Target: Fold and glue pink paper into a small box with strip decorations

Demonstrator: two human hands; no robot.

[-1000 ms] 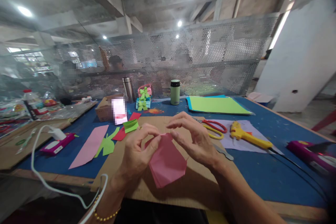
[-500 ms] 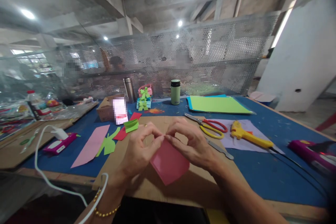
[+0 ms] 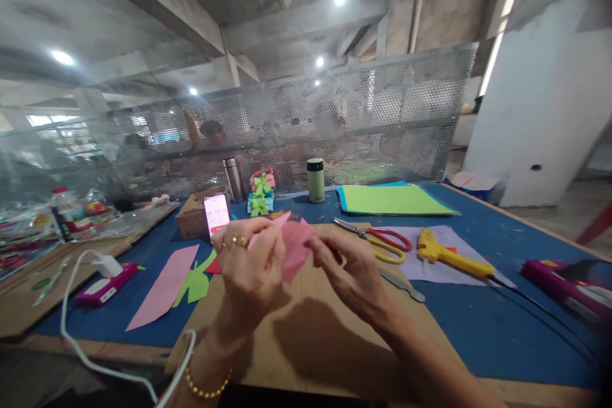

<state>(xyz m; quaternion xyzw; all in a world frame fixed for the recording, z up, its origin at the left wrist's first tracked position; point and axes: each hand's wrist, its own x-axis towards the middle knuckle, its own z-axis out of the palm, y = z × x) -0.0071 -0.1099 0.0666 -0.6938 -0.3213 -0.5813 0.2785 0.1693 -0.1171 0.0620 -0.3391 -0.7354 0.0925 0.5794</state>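
Note:
Both my hands hold a folded pink paper (image 3: 295, 248) up above a brown cardboard sheet (image 3: 310, 344). My left hand (image 3: 251, 274), with a gold ring, is closed round the paper's left side, its back towards me. The fingers of my right hand (image 3: 351, 274) pinch the paper's right edge. Much of the paper is hidden behind my left hand.
On the blue table lie red and yellow scissors (image 3: 382, 241), a yellow glue gun (image 3: 449, 255), a metal blade (image 3: 401, 285), a green paper stack (image 3: 392, 199), pink (image 3: 162, 284) and green (image 3: 196, 274) paper cut-outs, a phone (image 3: 217, 213), a green flask (image 3: 315, 180), a charger cable (image 3: 81, 319). People sit behind the mesh screen.
Both hands have lifted the pink paper off the cardboard and turned it upward; my left hand has rotated so its back faces me. The view has tilted slightly up.

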